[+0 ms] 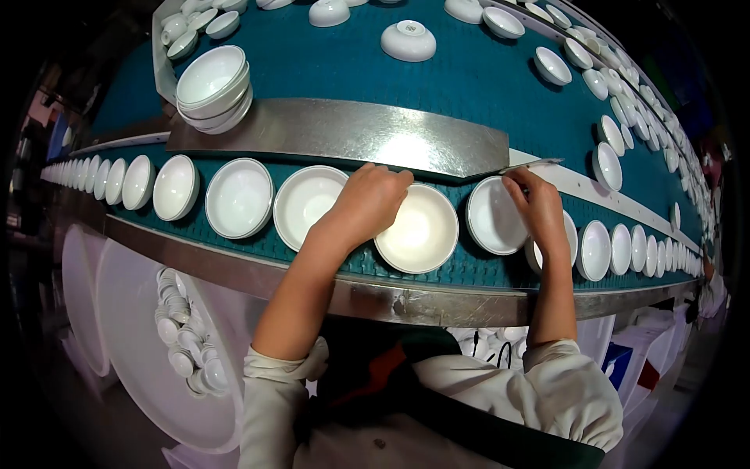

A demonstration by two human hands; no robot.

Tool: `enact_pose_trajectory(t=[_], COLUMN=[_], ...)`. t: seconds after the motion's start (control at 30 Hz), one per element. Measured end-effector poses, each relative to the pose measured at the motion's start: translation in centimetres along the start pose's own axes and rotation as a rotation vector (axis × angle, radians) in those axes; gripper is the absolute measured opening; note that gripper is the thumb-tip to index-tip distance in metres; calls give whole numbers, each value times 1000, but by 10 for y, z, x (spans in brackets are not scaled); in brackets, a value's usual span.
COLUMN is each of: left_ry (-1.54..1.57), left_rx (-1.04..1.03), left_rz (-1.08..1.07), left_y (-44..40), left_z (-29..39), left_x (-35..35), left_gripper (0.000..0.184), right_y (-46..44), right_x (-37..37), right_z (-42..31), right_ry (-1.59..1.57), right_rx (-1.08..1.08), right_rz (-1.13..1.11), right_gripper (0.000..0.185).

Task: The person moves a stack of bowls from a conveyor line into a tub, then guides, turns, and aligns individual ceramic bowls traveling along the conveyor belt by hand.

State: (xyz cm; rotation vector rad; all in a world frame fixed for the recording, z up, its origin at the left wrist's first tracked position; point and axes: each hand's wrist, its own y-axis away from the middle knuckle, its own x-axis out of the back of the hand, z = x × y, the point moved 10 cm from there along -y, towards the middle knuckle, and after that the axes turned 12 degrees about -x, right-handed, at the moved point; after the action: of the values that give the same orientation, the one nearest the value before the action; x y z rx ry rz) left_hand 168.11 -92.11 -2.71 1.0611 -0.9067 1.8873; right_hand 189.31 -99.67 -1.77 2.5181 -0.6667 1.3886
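My left hand [373, 199] is closed, knuckles up, above the gap between a white bowl [301, 207] and a creamier-looking bowl [416, 228]. Its fingertips are hidden, so I cannot see what they hold. Bent at the fingers, my right hand [539, 205] has thumb and fingertips together by the upper rim of another white bowl [492, 219]. A thin metal strip or blade [539, 163] shows just above these fingers; whether they grip it is unclear. The bowls stand in a row, their insides facing up, on a narrow green belt [476, 275].
A metal plate [336, 129] lies behind the row. A stack of bowls [212, 90] stands at its left end. An upturned bowl [408, 41] and many others sit on the wide green belt [461, 94]. Below left, a large white tub [137, 344] holds white ware.
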Motion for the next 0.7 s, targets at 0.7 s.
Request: enact_pose_trajectory(t=[0.7], left_ry=[-469], left_rx=[581], left_rz=[952], left_y=[89], left_z=[-88], left_x=[240], left_gripper=[28], right_y=[15], right_x=[26], right_z=[40], right_ry=[-199], right_rx=[237], right_rz=[-226], right_gripper=[21])
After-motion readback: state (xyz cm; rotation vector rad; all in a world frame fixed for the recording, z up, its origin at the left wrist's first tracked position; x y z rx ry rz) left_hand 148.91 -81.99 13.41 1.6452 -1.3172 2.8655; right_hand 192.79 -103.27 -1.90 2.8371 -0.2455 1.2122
